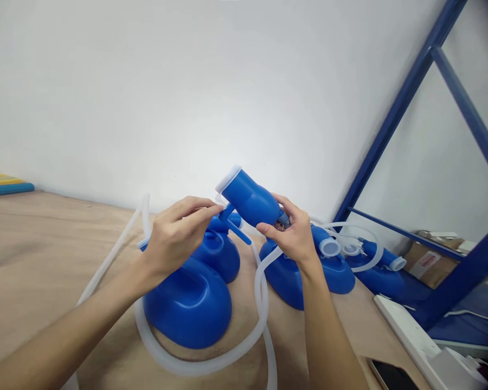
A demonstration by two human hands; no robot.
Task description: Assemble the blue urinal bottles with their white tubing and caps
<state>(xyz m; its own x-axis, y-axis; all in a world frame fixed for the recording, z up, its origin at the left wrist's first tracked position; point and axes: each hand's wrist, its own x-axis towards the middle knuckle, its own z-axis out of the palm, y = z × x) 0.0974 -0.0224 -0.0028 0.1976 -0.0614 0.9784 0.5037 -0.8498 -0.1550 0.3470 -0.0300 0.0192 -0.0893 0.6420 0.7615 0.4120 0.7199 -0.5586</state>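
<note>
My right hand (290, 230) is wrapped round the narrow end of a blue urinal funnel (252, 197), which is tilted with its white-rimmed mouth up to the left. A translucent hose (258, 303) runs down from near this hand and loops forward over the bed-like surface. At the mouth's underside, the fingertips of my left hand (183, 233) pinch closed beside a blue hook-shaped handle (236, 225) and a small white tab (220, 200); the exact grip is partly hidden. Below my left hand lies a blue urinal bottle (189, 309), with another bottle (219, 254) behind it.
More blue bottles (284, 279) with hoses lie to the right on the brown-covered surface (44, 260). Beyond stand a blue metal frame (394, 108) and a cardboard box (429, 262). A phone (392, 375) is at the lower right. A white wall (166, 97) rises behind.
</note>
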